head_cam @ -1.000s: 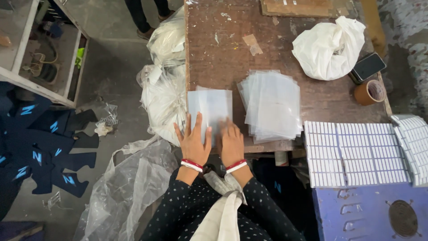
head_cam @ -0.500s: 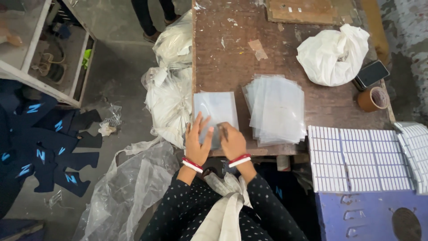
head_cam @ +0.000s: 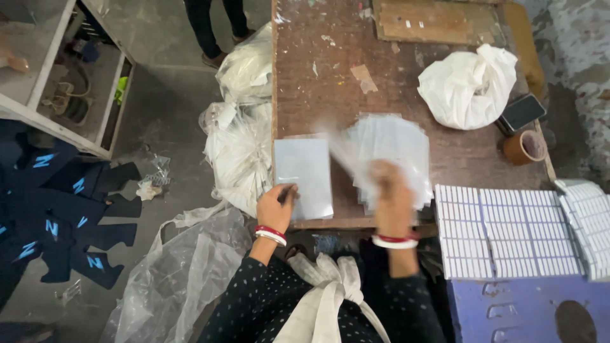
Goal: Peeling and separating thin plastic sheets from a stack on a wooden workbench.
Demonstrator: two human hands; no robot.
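I sit at a worn wooden table (head_cam: 330, 82). A flat grey packet in a clear sleeve (head_cam: 305, 174) lies near the table's front edge. My left hand (head_cam: 276, 208) curls around its lower left corner, with a small dark thing between the fingers. To the right is a fanned stack of clear plastic sleeves (head_cam: 397, 149). My right hand (head_cam: 391, 190) is blurred over the stack's front, and a blurred clear sleeve (head_cam: 346, 149) streaks up and left from it. Both wrists wear red and white bangles.
A knotted white bag (head_cam: 470, 86), a dark phone (head_cam: 521, 113) and a clay cup (head_cam: 524, 147) sit at the right. White ridged blocks (head_cam: 502, 232) top a blue box (head_cam: 508, 311). Plastic bags (head_cam: 238, 146) and dark garments (head_cam: 57, 216) lie on the floor; a person's legs (head_cam: 213, 25) stand beyond.
Both hands pressed on the packet before. My right hand has swung right onto the sleeve stack, and my left hand has slid down to the packet's lower left corner.
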